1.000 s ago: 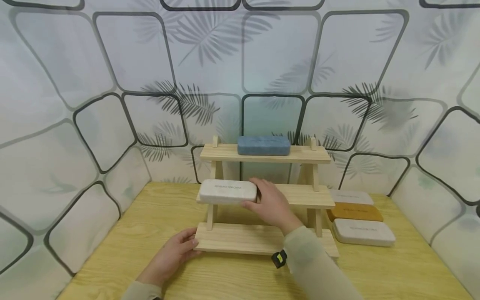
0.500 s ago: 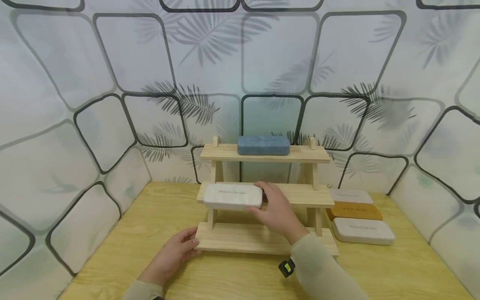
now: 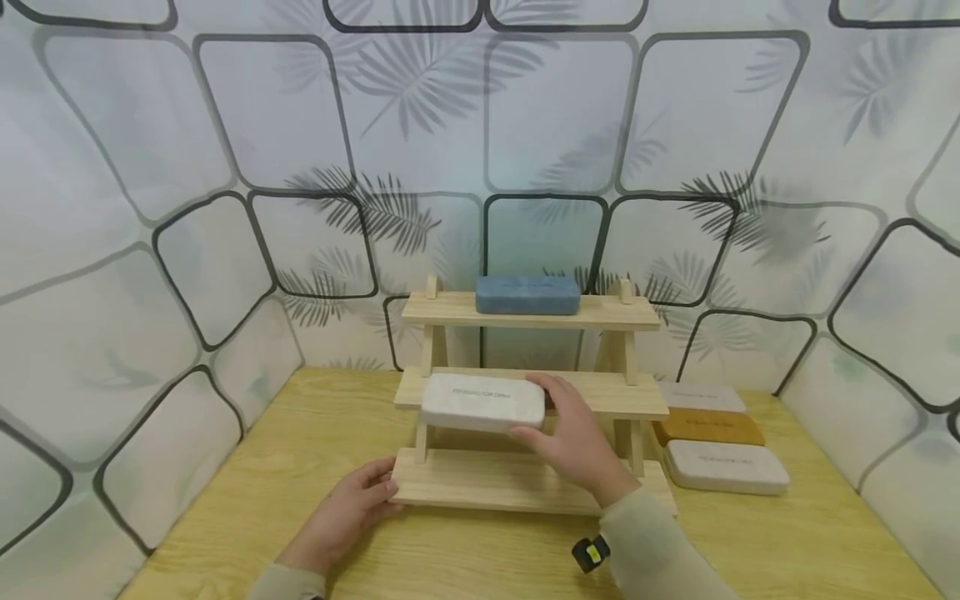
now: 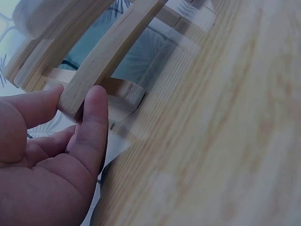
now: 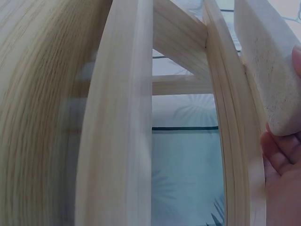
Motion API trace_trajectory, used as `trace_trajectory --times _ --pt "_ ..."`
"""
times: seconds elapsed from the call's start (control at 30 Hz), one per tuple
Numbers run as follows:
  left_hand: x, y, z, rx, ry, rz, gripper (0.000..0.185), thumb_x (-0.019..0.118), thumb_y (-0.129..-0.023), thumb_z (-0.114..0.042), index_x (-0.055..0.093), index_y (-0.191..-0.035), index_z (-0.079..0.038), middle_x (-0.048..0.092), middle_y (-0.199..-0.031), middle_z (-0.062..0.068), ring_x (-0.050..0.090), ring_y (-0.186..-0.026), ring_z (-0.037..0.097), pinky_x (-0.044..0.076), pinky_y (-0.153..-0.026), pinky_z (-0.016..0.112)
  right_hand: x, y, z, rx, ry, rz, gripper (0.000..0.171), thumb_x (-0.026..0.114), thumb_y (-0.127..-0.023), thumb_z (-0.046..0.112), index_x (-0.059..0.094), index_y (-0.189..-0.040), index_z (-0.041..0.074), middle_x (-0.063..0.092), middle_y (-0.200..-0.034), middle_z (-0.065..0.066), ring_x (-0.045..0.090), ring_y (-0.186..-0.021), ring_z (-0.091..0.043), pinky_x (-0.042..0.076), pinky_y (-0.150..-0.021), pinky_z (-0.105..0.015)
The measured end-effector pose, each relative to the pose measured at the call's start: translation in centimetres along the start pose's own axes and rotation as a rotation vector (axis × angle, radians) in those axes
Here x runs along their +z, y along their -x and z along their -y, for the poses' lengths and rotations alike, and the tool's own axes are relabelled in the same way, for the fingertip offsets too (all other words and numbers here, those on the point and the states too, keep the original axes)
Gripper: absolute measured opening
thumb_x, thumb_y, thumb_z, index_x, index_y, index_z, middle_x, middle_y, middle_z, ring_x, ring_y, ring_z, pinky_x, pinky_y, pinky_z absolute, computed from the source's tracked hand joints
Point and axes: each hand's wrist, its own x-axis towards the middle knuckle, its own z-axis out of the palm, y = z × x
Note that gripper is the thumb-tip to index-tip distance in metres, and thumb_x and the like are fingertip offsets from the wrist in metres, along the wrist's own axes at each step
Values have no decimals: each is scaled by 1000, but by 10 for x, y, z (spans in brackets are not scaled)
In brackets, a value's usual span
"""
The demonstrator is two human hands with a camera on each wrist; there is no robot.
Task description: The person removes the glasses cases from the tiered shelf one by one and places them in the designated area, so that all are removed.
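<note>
A blue oblong case point(image 3: 528, 296) is set on the top board point(image 3: 448, 307) of a pale wooden stand point(image 3: 615, 393), its lowest board point(image 3: 495, 479) pinched by the left hand point(image 3: 352, 507). A white rounded case point(image 3: 482, 402) is gripped by the right hand point(image 3: 576, 446) before the middle board point(image 3: 633, 400), contact unclear. Seemingly left unshelved: an orange case point(image 3: 708, 426), a nearer white case point(image 3: 726, 467), a partly hidden pale case point(image 3: 702, 395).

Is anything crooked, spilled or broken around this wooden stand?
Nothing stands out as spilled or broken. The blue case lies straight on the top shelf; the white case by the middle shelf is held by the right hand.
</note>
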Motion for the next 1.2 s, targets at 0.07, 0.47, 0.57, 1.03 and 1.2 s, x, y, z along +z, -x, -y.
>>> trace_trajectory --times 0.07,0.47,0.57,1.03,1.2 --pt "0 -1 1 0 2 3 65 58 -104 -14 25 -150 18 45 -140 31 59 -116 26 55 -97 37 -4 3 0 -2 -15 -2 83 77 -83 57 46 -150 19 50 -143 -2 53 -118 -20 50 -97 -48" --pt "-1 0 -1 24 11 29 63 55 -105 -11 22 -151 18 46 -141 31 58 -116 25 55 -96 36 -33 19 -13 -68 9 -60 78 82 -87 37 46 -150 11 51 -144 -8 53 -125 -30 47 -100 -56" --pt "-1 1 -1 28 16 30 63 54 -105 -10 22 -151 18 46 -141 31 58 -116 25 55 -96 37 -41 24 -14 -61 17 -75 78 83 -87 34 45 -150 10 49 -147 -10 50 -129 -33 43 -103 -62" --pt "-2 0 1 25 31 28 64 55 -105 -11 21 -151 18 43 -143 33 58 -117 28 54 -98 40 -85 56 -29 45 87 -93 80 82 -87 31 41 -153 11 50 -146 -15 49 -129 -34 45 -103 -52" --pt "-3 1 1 27 33 35 64 54 -106 -11 21 -151 18 43 -143 33 58 -118 28 54 -99 40 -107 68 -41 56 146 -102 81 83 -87 27 40 -154 11 56 -139 -12 55 -119 -22 44 -88 -15"
